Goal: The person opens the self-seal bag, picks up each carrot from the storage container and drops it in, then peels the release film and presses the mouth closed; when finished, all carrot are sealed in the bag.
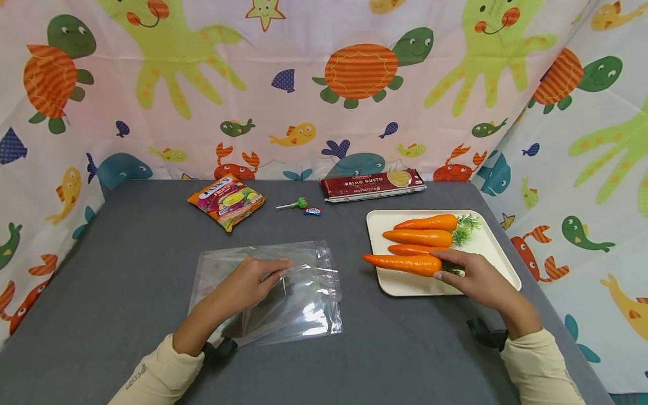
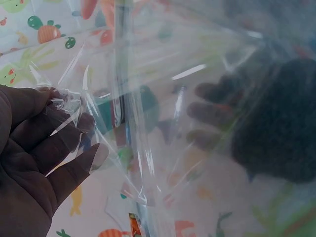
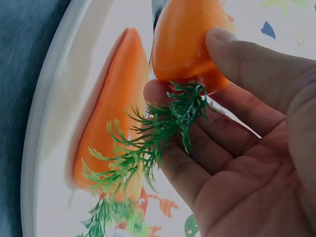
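Over the tray's [image 1: 405, 285] near side, the right hand [image 1: 478, 278] pinches a carrot [image 1: 402, 264] at its thick end, a sensible place because it looks stiff and smooth, while left of the tray the left hand [image 1: 253, 281] pinches the clear bag [image 1: 309, 301], probably slippery.

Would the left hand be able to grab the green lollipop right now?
Probably not right away: the left hand is pinching the clear bag. If it let go, the way looks free, as the lollipop lies beyond the bag with nothing on top.
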### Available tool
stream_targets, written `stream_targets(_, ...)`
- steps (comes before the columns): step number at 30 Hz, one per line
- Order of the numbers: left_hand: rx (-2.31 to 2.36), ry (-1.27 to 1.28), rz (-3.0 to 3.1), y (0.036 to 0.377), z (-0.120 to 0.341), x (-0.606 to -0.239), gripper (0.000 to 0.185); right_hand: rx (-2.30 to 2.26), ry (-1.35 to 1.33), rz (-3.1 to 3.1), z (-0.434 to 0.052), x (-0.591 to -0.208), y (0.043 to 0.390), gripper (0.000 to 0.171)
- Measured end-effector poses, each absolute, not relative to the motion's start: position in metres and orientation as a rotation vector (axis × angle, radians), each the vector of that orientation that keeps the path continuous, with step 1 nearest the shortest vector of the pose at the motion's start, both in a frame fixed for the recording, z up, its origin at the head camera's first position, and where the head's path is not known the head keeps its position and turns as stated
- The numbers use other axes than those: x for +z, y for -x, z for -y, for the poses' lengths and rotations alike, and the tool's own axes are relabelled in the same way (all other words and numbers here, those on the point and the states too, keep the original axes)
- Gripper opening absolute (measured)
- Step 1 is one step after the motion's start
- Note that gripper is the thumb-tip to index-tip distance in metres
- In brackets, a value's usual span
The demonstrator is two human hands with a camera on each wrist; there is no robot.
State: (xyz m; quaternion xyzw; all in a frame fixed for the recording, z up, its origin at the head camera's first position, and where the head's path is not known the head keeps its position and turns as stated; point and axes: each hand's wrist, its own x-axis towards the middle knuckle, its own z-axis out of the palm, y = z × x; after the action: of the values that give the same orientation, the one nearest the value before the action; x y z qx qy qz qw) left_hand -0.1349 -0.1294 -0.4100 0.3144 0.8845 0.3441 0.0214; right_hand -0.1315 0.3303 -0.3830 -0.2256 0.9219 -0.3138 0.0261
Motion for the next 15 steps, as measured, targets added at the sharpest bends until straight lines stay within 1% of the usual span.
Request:
stream_targets(8,1.098,-0.992,-2.714,0.135,0.129,-0.409,0.032,-0.888,0.726,-2.857,-0.311,-0.383,0.137,0.048)
stream_targets(15,1.111,-1.014,-2.703,0.136,0.125,-0.408,0.032,-0.936,0.955,-2.778,-0.293,-0.377,0.146,0.046)
